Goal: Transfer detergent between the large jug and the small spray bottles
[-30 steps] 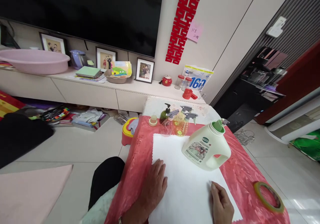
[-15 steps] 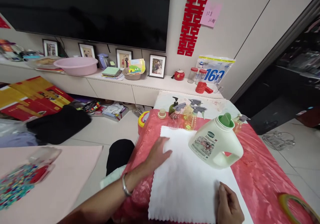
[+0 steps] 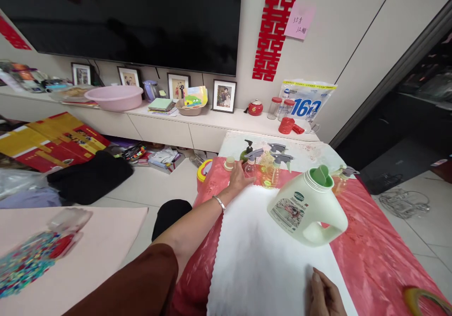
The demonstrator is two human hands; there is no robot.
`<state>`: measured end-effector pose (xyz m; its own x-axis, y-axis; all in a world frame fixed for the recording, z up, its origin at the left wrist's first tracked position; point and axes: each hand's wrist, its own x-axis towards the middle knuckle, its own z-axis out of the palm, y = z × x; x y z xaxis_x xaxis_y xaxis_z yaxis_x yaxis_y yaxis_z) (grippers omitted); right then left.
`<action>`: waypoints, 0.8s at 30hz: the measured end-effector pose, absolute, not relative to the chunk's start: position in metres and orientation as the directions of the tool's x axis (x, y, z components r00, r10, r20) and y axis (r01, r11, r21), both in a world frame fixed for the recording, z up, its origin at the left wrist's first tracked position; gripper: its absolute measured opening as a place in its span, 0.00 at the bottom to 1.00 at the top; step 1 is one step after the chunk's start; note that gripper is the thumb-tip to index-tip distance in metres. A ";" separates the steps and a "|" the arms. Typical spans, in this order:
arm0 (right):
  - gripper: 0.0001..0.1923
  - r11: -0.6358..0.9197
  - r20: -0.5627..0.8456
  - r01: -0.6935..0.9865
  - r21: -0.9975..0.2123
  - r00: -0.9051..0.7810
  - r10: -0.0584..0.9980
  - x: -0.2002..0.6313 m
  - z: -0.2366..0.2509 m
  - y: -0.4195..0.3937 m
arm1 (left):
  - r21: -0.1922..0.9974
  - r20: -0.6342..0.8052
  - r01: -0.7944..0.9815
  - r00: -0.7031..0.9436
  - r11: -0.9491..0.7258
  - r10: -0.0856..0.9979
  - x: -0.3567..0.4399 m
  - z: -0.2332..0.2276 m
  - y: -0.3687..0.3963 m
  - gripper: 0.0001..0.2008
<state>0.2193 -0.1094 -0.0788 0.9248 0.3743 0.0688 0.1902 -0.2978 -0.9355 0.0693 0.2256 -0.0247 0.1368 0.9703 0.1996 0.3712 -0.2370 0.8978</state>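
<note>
Left hand (image 3: 238, 178): stretched to far cloth edge, fingers loosely spread, touching small clear spray bottle (image 3: 250, 167).
Right hand (image 3: 325, 296): resting on white cloth (image 3: 261, 255), finger state indiscernible.
Detergent jug (image 3: 304, 207): upright on cloth.

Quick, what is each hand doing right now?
Left hand: reaching out to a small clear spray bottle; whether it grips cannot be told.
Right hand: loosely curled, resting on the white cloth, holding nothing.
</note>
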 end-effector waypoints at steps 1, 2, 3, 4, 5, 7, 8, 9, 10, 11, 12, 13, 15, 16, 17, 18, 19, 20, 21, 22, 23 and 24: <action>0.33 -0.290 0.066 0.184 -0.939 0.925 0.374 0.220 -0.080 -0.109 | 0.899 0.182 0.379 0.134 -0.220 0.974 0.070 -0.024 0.226 0.33; 0.33 -0.286 0.067 0.186 -0.940 0.924 0.377 0.221 -0.082 -0.110 | 0.898 0.168 0.388 0.130 -0.206 0.977 0.070 -0.023 0.226 0.32; 0.33 -0.290 0.074 0.196 -0.937 0.921 0.383 0.223 -0.084 -0.110 | 0.899 0.162 0.391 0.124 -0.199 0.979 0.069 -0.022 0.225 0.30; 0.33 -0.301 0.083 0.212 -0.930 0.917 0.390 0.226 -0.085 -0.111 | 0.899 0.161 0.393 0.117 -0.195 0.980 0.067 -0.020 0.222 0.29; 0.34 -0.319 0.088 0.230 -0.920 0.911 0.402 0.229 -0.087 -0.111 | 0.899 0.163 0.394 0.107 -0.192 0.981 0.065 -0.019 0.217 0.29; 0.36 -0.353 0.090 0.260 -0.899 0.897 0.434 0.237 -0.090 -0.114 | 0.899 0.169 0.394 0.092 -0.192 0.981 0.058 -0.016 0.200 0.31; 0.37 -0.362 0.083 0.269 -0.893 0.886 0.455 0.241 -0.090 -0.115 | 0.898 0.171 0.396 0.087 -0.191 0.982 0.054 -0.016 0.187 0.32; 0.38 -0.364 0.072 0.273 -0.891 0.875 0.479 0.245 -0.090 -0.116 | 0.898 0.169 0.396 0.092 -0.192 0.981 0.049 -0.016 0.173 0.34; 0.39 -0.361 0.060 0.273 -0.892 0.862 0.503 0.247 -0.088 -0.117 | 0.897 0.164 0.401 0.092 -0.187 0.982 0.044 -0.016 0.157 0.35; 0.39 -0.350 0.055 0.277 -0.895 0.846 0.530 0.248 -0.085 -0.118 | 0.896 0.157 0.404 0.102 -0.185 0.982 0.039 -0.017 0.139 0.35; 0.38 -0.334 0.059 0.290 -0.897 0.827 0.559 0.247 -0.080 -0.117 | 0.896 0.147 0.406 0.110 -0.179 0.983 0.034 -0.019 0.122 0.35; 0.37 -0.314 0.075 0.313 -0.896 0.804 0.589 0.244 -0.074 -0.115 | 0.896 0.138 0.408 0.118 -0.174 0.983 0.029 -0.021 0.106 0.34; 0.31 -0.243 0.157 0.407 -0.881 0.735 0.660 0.233 -0.056 -0.107 | 0.888 0.181 0.403 0.131 -0.220 0.975 0.021 -0.027 0.078 0.30; 0.27 -0.191 0.213 0.465 -0.864 0.682 0.700 0.225 -0.047 -0.100 | 0.883 0.200 0.403 0.139 -0.239 0.970 0.018 -0.030 0.068 0.29; 0.23 -0.109 0.283 0.534 -0.839 0.599 0.749 0.215 -0.038 -0.091 | 0.880 0.216 0.399 0.146 -0.257 0.966 0.016 -0.034 0.060 0.30; 0.20 0.005 0.355 0.580 -0.814 0.491 0.796 0.205 -0.030 -0.081 | 0.880 0.225 0.392 0.151 -0.267 0.963 0.016 -0.038 0.055 0.31; 0.18 0.076 0.379 0.581 -0.811 0.421 0.824 0.195 -0.023 -0.071 | 0.883 0.229 0.383 0.152 -0.270 0.962 0.016 -0.041 0.051 0.33; 0.17 0.110 0.391 0.576 -0.810 0.390 0.834 0.185 -0.018 -0.060 | 0.887 0.229 0.374 0.152 -0.271 0.961 0.017 -0.044 0.050 0.35; 0.17 0.124 0.390 0.570 -0.812 0.373 0.842 0.175 -0.015 -0.049 | 0.889 0.229 0.369 0.153 -0.270 0.961 0.018 -0.046 0.049 0.36; 0.19 0.137 0.389 0.558 -0.819 0.364 0.846 0.166 -0.014 -0.038 | 0.890 0.229 0.368 0.154 -0.271 0.961 0.020 -0.047 0.050 0.35; 0.21 0.152 0.392 0.546 -0.824 0.354 0.849 0.158 -0.013 -0.029 | 0.888 0.230 0.369 0.165 -0.276 0.959 0.022 -0.047 0.050 0.32; 0.23 0.167 0.392 0.532 -0.830 0.344 0.853 0.151 -0.014 -0.020 | 0.884 0.231 0.369 0.189 -0.287 0.954 0.024 -0.046 0.052 0.28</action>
<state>0.1513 -0.0203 -0.0138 0.3444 0.8531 0.3918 0.5320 0.1665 -0.8302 0.0239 0.0517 -0.0463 0.1891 0.9543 0.2313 0.3690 -0.2873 0.8839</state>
